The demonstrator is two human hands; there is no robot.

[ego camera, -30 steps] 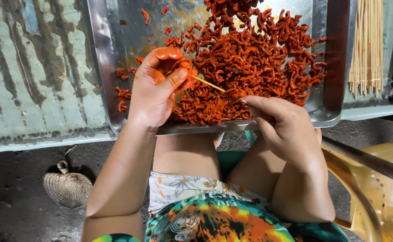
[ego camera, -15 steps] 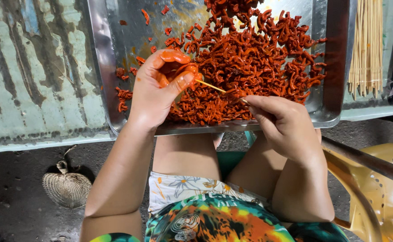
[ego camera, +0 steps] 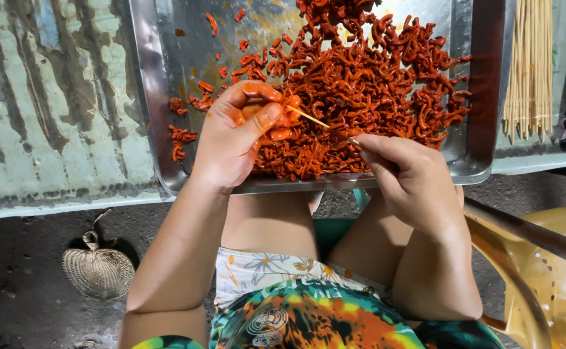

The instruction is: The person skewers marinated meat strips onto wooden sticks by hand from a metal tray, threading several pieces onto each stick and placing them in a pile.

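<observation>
Worn table (ego camera: 50, 116), pale green, streaked. On it a steel tray (ego camera: 150, 110) heaped with red marinated meat strips (ego camera: 373, 84). Bundle of bare skewers (ego camera: 528, 64) right of the tray. Woven fan (ego camera: 99, 271) on the ground below. Left hand (ego camera: 238, 139) closed around a strip at the heap's near edge. Right hand (ego camera: 406, 174) pinches a thin skewer (ego camera: 312, 117), its tip entering that strip.

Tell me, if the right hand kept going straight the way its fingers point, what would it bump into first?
The right hand points up and to the left, so it would probably meet the pile of red marinated pieces on the metal tray first, close to the thin skewer the left hand holds. Depth is hard to judge.
</observation>
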